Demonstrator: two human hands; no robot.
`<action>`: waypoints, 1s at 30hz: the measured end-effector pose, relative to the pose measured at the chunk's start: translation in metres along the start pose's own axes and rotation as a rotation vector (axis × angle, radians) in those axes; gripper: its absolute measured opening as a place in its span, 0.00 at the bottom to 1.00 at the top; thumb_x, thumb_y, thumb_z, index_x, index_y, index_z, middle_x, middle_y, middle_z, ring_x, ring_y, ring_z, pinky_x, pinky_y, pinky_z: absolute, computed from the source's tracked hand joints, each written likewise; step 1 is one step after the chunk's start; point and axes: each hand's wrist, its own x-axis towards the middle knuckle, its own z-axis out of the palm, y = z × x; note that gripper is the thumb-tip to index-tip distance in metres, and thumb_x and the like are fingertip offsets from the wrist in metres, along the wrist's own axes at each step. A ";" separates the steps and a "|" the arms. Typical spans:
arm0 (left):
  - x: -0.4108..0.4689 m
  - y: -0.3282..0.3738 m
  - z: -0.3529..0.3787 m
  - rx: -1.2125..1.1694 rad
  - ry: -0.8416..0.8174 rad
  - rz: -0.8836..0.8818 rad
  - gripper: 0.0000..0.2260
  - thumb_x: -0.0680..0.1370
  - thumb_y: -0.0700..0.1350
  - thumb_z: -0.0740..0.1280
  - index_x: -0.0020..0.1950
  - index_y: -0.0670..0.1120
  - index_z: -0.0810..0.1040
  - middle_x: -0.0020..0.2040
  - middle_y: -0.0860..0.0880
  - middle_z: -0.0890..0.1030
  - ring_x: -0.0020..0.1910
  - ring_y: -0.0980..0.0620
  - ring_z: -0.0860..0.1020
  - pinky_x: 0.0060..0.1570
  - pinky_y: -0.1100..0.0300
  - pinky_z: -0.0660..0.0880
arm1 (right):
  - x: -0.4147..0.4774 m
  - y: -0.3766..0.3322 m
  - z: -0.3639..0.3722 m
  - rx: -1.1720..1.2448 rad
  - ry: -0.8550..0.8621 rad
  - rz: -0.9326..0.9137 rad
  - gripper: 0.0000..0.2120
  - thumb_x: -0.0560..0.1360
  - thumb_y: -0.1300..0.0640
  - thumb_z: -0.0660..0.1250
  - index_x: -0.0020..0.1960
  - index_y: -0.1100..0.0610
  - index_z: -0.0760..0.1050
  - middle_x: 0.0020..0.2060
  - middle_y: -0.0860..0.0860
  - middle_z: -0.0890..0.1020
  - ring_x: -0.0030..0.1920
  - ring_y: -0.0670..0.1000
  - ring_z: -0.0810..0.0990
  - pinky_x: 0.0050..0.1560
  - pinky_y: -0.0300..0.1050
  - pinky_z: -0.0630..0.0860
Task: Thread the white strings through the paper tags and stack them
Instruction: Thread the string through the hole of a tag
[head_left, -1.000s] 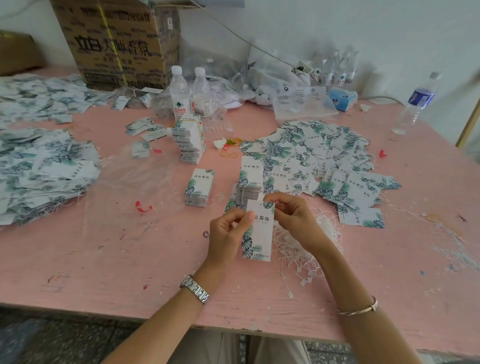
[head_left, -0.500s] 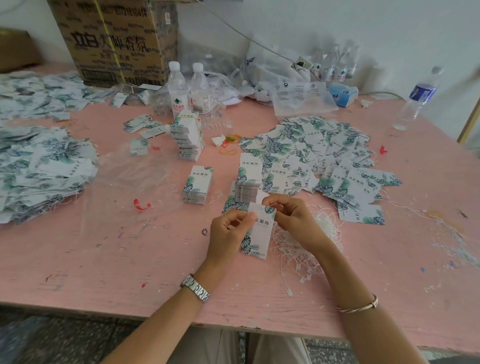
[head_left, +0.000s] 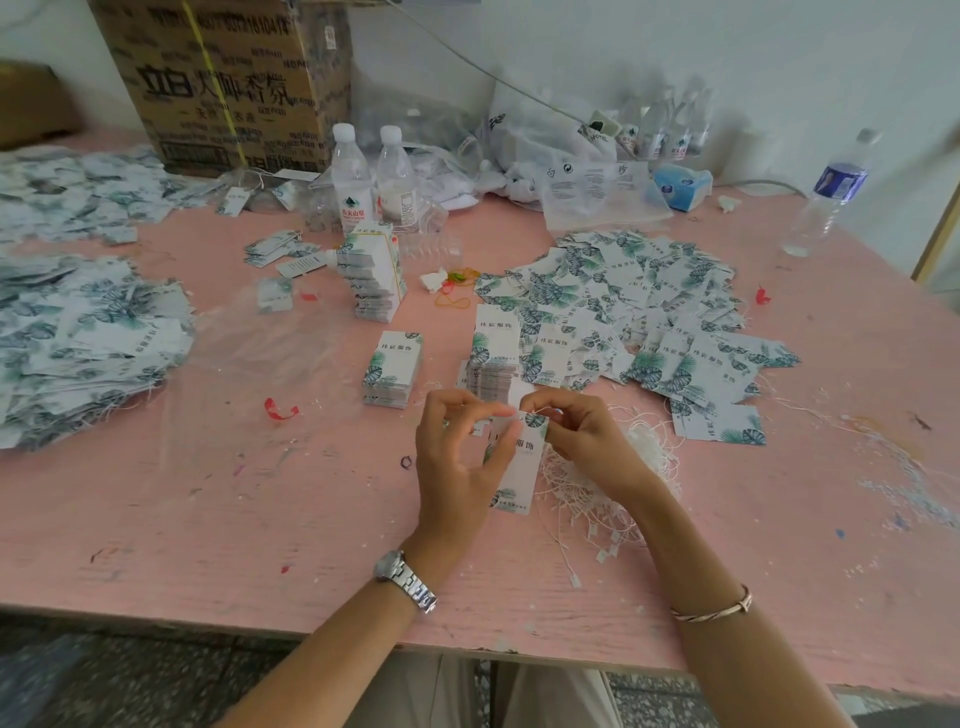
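Observation:
Above the pink table (head_left: 208, 519), both hands hold one white paper tag (head_left: 519, 467) with green leaf print, hanging upright. My left hand (head_left: 457, 457) pinches the tag's top left edge between thumb and forefinger. My right hand (head_left: 582, 436) pinches the top right corner, where a thin white string seems to meet the tag. A tangle of white strings (head_left: 613, 493) lies under my right wrist. Just beyond the hands stand two neat tag stacks (head_left: 392, 369) (head_left: 493, 353). Loose tags (head_left: 623, 312) spread to the right.
A taller banded tag bundle (head_left: 371, 275) stands mid-table by two water bottles (head_left: 374, 182). Heaps of tags with strings (head_left: 78, 332) fill the left side. A cardboard box (head_left: 228, 83) and plastic bags line the back wall; another bottle (head_left: 831, 192) stands far right.
The tag has been lifted slightly and both hands' fingertips have come together at its top edge. The left hand's fingers have spread wider.

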 end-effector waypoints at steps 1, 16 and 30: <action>0.000 -0.001 0.001 0.002 0.000 0.003 0.06 0.76 0.50 0.73 0.50 0.50 0.84 0.51 0.53 0.72 0.50 0.55 0.75 0.53 0.57 0.75 | 0.000 0.000 0.000 -0.003 0.004 0.002 0.16 0.78 0.74 0.60 0.55 0.57 0.77 0.41 0.39 0.84 0.34 0.34 0.79 0.35 0.25 0.71; 0.002 -0.003 0.000 -0.089 -0.012 -0.057 0.03 0.75 0.37 0.73 0.46 0.43 0.81 0.48 0.50 0.80 0.48 0.59 0.78 0.49 0.71 0.69 | 0.002 0.005 -0.016 0.259 0.082 0.042 0.05 0.77 0.63 0.64 0.50 0.62 0.78 0.28 0.46 0.68 0.27 0.45 0.59 0.28 0.37 0.57; 0.001 -0.004 0.000 -0.308 0.040 -0.219 0.02 0.79 0.49 0.67 0.49 0.52 0.79 0.45 0.60 0.84 0.46 0.59 0.80 0.48 0.63 0.72 | 0.006 0.010 -0.034 0.608 0.338 0.075 0.10 0.76 0.69 0.62 0.44 0.61 0.81 0.33 0.52 0.79 0.29 0.46 0.71 0.30 0.35 0.68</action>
